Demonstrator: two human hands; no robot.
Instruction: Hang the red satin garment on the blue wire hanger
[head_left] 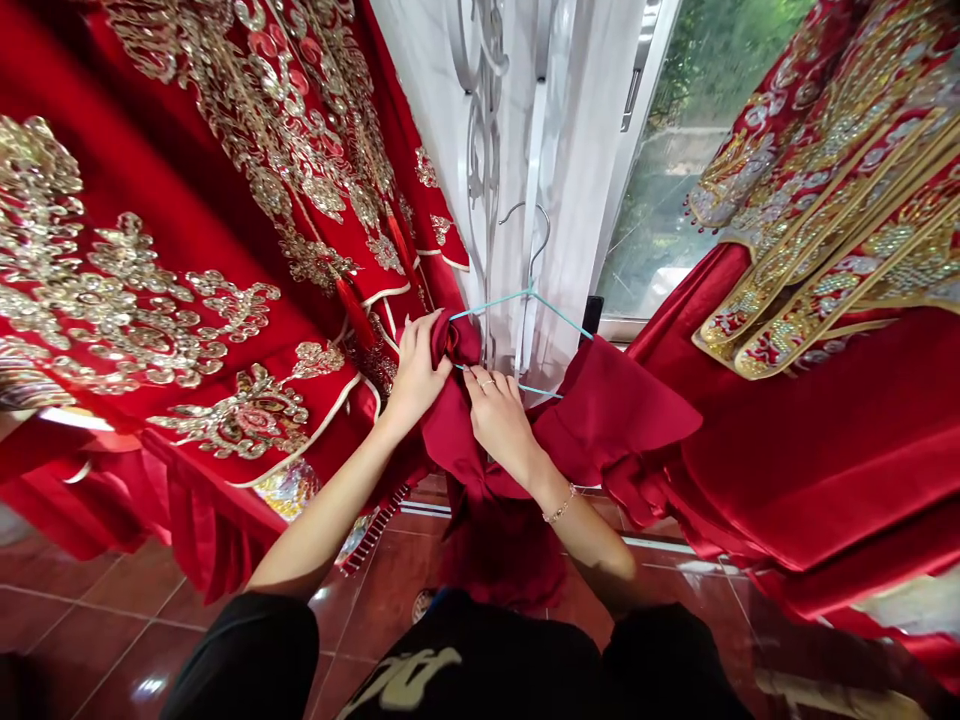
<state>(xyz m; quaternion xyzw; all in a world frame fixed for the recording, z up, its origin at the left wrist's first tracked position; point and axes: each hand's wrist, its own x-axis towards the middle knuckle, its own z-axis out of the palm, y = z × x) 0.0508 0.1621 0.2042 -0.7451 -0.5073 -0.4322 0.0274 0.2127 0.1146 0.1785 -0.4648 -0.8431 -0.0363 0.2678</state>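
Note:
A plain red satin garment (600, 415) hangs bunched over a light blue wire hanger (525, 300) with a metal hook. My left hand (415, 370) pinches a gathered fold of this red cloth at the hanger's left end. My right hand (499, 415), with a ring and a thin bracelet, presses closed fingers on the same cloth just below the hanger's lower bar. The rest of the garment drops between my forearms toward the floor.
A red robe with gold embroidery (187, 260) hangs at left, another embroidered red gown (825, 250) at right. Behind the hanger are a white sheer curtain (570, 150), a metal scroll rack (484, 120) and a window. The floor is red-brown tile (97, 620).

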